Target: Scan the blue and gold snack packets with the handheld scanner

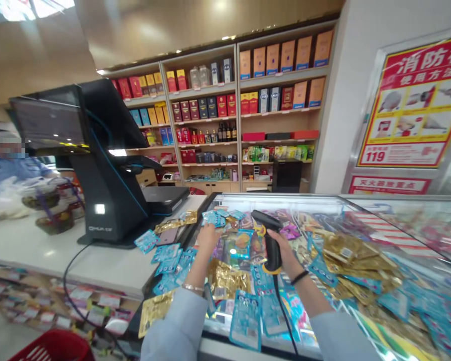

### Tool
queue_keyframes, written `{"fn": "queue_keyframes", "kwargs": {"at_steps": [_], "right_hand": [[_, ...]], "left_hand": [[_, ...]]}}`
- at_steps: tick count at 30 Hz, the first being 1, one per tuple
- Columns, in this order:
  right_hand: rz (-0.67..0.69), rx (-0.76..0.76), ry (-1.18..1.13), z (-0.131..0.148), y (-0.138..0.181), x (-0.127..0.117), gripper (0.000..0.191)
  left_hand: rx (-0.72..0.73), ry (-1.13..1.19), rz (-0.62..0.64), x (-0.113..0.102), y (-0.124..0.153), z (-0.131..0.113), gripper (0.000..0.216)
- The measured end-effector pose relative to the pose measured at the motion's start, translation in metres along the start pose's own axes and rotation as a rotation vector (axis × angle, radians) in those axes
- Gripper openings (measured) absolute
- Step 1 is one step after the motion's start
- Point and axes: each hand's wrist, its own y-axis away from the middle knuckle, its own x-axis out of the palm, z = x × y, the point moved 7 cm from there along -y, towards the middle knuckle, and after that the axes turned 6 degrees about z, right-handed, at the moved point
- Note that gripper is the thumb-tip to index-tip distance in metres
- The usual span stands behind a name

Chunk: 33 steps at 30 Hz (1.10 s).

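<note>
My right hand (281, 245) is wrapped around a black barcode scanner (272, 248), its head tilted up and left and its cable trailing down. Farther left, my left hand (208, 238) reaches forward with bent fingers closed at the near edge of a blue snack packet (213, 218); the fingertips are partly hidden. Beneath both hands, blue and gold packets lie on a glass-topped case (218, 333). A shiny gold packet (229, 281) rests between my forearms, and large blue packets (246, 318) lie nearer me. A heap of gold packets (355, 255) is at the right.
A black checkout terminal (108, 200) stands on the white counter (120, 271) at left. Beyond it are tied plastic tubs (54, 220) and a person (11, 155). A red basket (52, 348) is low at left. Shelves of boxed goods (206, 108) line the back wall.
</note>
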Motion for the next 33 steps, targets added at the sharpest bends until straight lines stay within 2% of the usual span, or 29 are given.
{"fn": "queue_keyframes", "kwargs": {"at_steps": [5,11,15,19,22,24,27,33], "right_hand": [[0.004,0.069,-0.042,-0.036,0.005,0.009,0.038],[0.062,0.104,-0.052,-0.050,0.007,0.015,0.041],[0.068,0.116,-0.046,-0.053,0.006,0.014,0.039],[0.081,0.105,-0.036,-0.054,0.005,0.013,0.040],[0.078,0.090,-0.053,-0.052,0.005,0.012,0.040],[0.073,0.090,-0.059,-0.051,0.005,0.012,0.041],[0.065,0.099,-0.060,-0.050,0.006,0.012,0.041],[0.052,0.117,-0.051,-0.053,0.006,0.012,0.042]], "left_hand": [[0.008,-0.112,-0.090,0.019,-0.003,0.015,0.037],[0.056,-0.095,-0.067,0.033,-0.014,0.023,0.051],[0.095,-0.075,-0.089,0.026,-0.013,0.015,0.049],[0.203,-0.029,-0.151,0.006,-0.004,-0.005,0.036],[0.125,0.011,-0.224,-0.006,-0.001,0.000,0.036],[0.033,0.015,-0.240,-0.006,-0.003,0.011,0.032],[-0.059,0.024,-0.217,0.003,-0.008,0.025,0.033],[-0.110,0.122,-0.106,0.025,-0.023,0.033,0.044]]}}
